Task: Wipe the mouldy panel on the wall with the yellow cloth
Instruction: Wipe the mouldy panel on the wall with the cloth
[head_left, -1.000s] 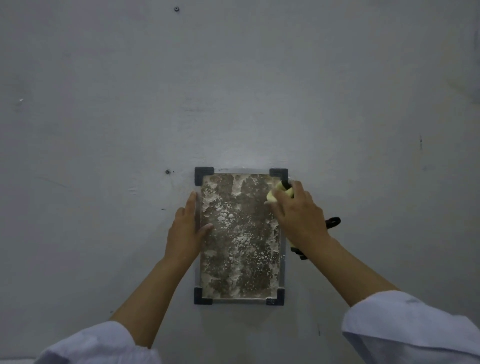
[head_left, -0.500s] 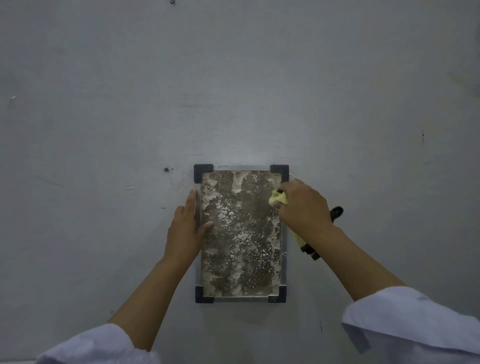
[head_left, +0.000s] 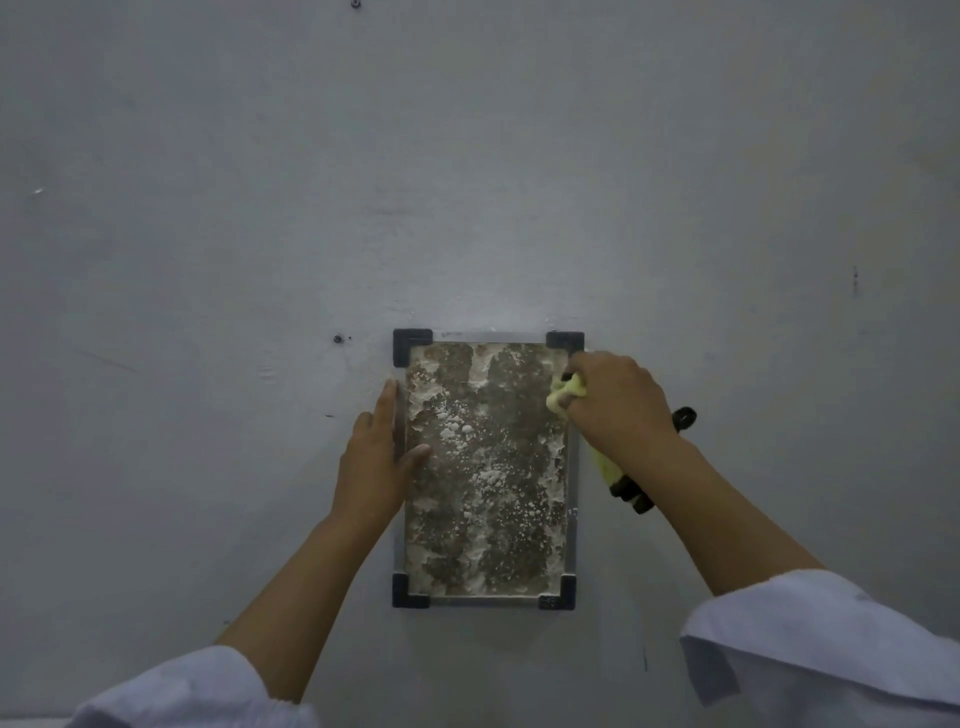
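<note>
R hand (head_left: 618, 402) grip curled round yellow cloth (head_left: 565, 395) at panel's (head_left: 483, 467) upper-right edge; L hand (head_left: 371, 467) flat, holding nothing.

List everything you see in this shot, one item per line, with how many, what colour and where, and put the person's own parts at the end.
mouldy panel: one, brown with white patches, on the wall, centre
corner brackets: four, black, at the panel's corners
yellow cloth: one, yellow, at the panel's upper right edge
wall: one, grey, fills the view
screw: one, dark, left of the panel's top
left hand: one, flat along the panel's left edge
right hand: one, grips the cloth
sleeves: two, white, bottom corners
</note>
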